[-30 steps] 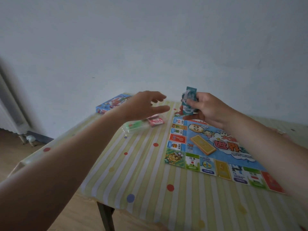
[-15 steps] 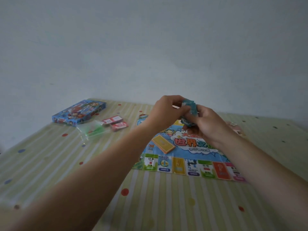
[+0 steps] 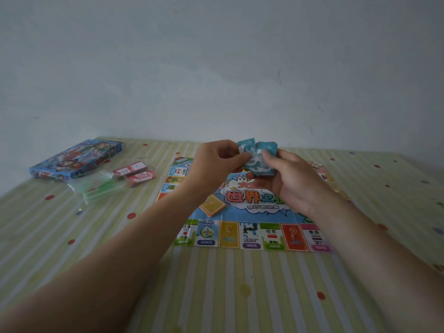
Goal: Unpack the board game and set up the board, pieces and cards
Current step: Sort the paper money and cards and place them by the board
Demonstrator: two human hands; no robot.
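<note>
Above the colourful game board (image 3: 242, 234), both hands hold a wrapped teal pack of play money (image 3: 260, 157). My right hand (image 3: 288, 181) grips the pack from below with the thumb on its front. My left hand (image 3: 216, 164) pinches the pack's upper left corner. An orange card stack (image 3: 212, 205) lies on the board's centre field. The blue game box (image 3: 77, 158) sits at the table's far left.
Two red-and-white card packs (image 3: 134, 173) and a clear bag with green pieces (image 3: 101, 188) lie between the box and the board. Small loose pieces (image 3: 317, 164) sit past the board's right edge. A striped dotted tablecloth (image 3: 240, 296) covers the table against a pale wall.
My left hand came across from the left and took hold of the teal pack held by my right hand. The camera view swung, so the table now appears more centred.
</note>
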